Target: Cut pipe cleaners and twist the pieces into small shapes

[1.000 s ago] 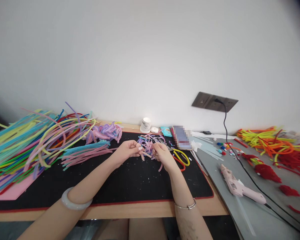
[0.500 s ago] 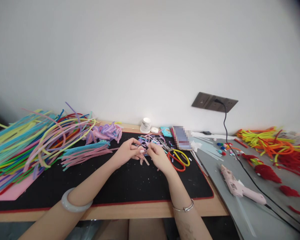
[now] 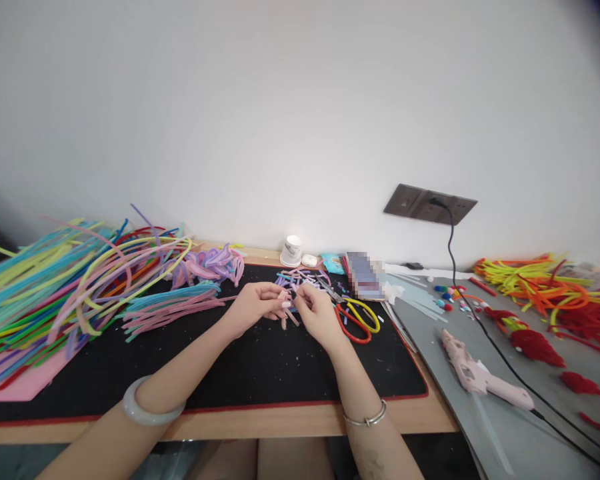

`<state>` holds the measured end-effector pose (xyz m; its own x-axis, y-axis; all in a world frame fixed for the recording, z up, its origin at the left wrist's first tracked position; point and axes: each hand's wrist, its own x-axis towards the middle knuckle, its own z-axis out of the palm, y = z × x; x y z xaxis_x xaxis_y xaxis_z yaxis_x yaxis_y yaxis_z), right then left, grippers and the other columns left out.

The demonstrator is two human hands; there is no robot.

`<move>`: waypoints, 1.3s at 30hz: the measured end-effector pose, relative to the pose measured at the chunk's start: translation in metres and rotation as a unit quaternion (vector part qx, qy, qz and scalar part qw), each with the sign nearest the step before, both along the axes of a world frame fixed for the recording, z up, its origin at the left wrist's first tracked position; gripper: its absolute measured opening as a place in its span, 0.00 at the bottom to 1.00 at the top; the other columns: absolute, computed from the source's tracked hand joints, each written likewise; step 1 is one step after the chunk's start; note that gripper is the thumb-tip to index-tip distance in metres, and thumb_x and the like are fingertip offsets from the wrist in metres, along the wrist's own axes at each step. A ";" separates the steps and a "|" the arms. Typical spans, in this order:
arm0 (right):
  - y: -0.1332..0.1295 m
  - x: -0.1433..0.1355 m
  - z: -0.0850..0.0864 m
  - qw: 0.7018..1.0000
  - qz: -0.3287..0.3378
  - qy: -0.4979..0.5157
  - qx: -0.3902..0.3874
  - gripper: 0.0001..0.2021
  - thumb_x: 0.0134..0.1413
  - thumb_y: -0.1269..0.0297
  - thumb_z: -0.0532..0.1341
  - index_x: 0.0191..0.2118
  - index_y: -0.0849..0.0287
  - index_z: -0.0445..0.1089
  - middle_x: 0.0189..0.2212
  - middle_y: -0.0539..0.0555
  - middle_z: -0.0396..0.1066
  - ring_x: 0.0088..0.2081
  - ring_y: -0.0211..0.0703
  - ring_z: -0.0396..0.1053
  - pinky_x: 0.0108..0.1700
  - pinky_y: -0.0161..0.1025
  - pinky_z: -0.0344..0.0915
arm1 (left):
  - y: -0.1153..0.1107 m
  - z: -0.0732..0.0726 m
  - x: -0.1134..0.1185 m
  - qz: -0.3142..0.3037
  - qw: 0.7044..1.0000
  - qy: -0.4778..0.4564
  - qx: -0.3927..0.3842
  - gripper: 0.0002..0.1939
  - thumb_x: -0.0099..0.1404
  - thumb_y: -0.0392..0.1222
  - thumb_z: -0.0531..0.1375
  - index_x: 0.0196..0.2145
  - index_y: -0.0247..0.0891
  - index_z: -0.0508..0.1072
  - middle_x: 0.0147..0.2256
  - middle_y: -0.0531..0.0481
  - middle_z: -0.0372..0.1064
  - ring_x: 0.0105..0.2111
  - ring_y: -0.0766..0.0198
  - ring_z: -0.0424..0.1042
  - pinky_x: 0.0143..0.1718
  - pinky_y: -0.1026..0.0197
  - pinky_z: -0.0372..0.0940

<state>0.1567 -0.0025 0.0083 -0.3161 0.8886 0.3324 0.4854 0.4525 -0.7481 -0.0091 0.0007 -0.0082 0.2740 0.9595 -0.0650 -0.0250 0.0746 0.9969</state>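
Over the middle of the black mat, my left hand pinches a short pink pipe cleaner between thumb and fingers; its lower end hangs below the fingertips. Close beside it, my right hand has thumb and forefinger pressed together at the same small piece. Exactly what the right fingertips grip is too small to make out. Behind the hands lies a heap of short cut purple and blue pipe cleaner pieces. Scissors with red and yellow handles rest just right of my right hand.
Long pipe cleaners in many colours pile up at left, with a pink and blue bundle nearer. A white cup and a phone stand behind. At right are a pink glue gun, its black cord and red pieces.
Both hands have shifted slightly, with the fingertips of the left a little lower and the right fingers turned. The pink piece has moved a little between them. Everything else lies as before.
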 end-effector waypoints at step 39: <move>0.002 -0.005 -0.008 0.965 0.103 0.150 -0.187 0.06 0.52 0.68 0.50 0.38 0.55 0.53 0.23 0.45 0.63 0.20 0.33 0.55 0.24 0.30 0.53 | -0.001 0.000 0.005 -0.005 0.994 0.022 0.108 0.23 0.64 0.54 0.45 0.45 0.34 0.67 0.23 0.55 0.53 0.22 0.70 0.52 0.23 0.67 0.49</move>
<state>0.1516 -0.0009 0.0001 -0.4376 0.8931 0.1048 0.1507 0.1877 -0.9706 -0.0042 -0.0006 -0.0086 0.2848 0.9499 0.1289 0.0196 -0.1402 0.9899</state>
